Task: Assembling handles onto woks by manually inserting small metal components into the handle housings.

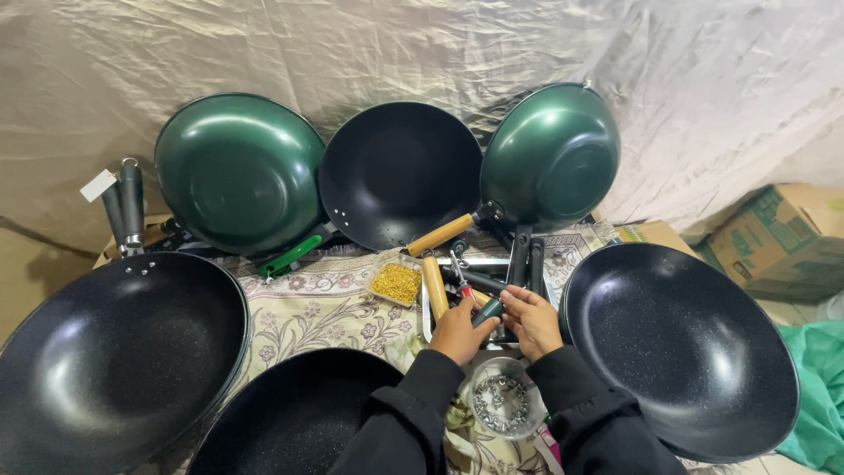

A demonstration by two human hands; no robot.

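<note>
Head view: a dark green-tipped pan handle (pixel 489 310) is gripped between the left hand (pixel 459 332) and the right hand (pixel 531 320), over a metal tray (pixel 425 318) of loose wooden and black handles. A clear tub of gold screws (pixel 396 282) is set just beyond, a clear bowl of silver hardware (pixel 501 405) between the sleeves. Black woks (pixel 681 347) are crowded at both sides, so little open cloth is left.

Work surface: table covered with a floral-patterned cloth (pixel 325 308). Resting directly on it: black woks (pixel 114 361) (pixel 681 347) at either side, a small tray of gold screws (pixel 396 282), and a clear bowl of silver hardware (pixel 501 406).
</note>
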